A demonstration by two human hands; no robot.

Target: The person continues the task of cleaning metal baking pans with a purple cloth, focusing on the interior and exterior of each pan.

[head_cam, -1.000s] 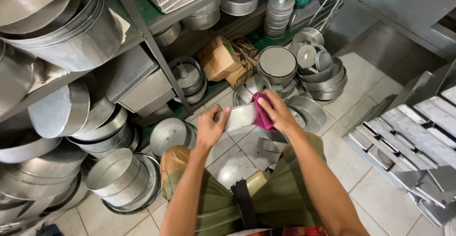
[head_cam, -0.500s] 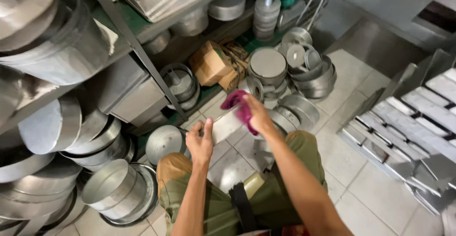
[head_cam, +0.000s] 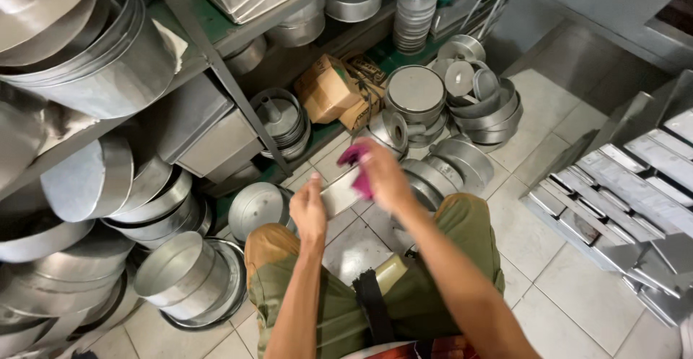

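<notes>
The left hand point(head_cam: 309, 211) grips the near end of a small rectangular metal pan point(head_cam: 341, 191) held above the knees, its long axis running toward the right hand point(head_cam: 382, 175), which presses a pink cloth point(head_cam: 355, 158) against the far end.

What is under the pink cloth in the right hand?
The pink cloth, gripped by the right hand, lies on a small metal pan that the left hand steadies. The pan's covered part cannot be seen.
</notes>
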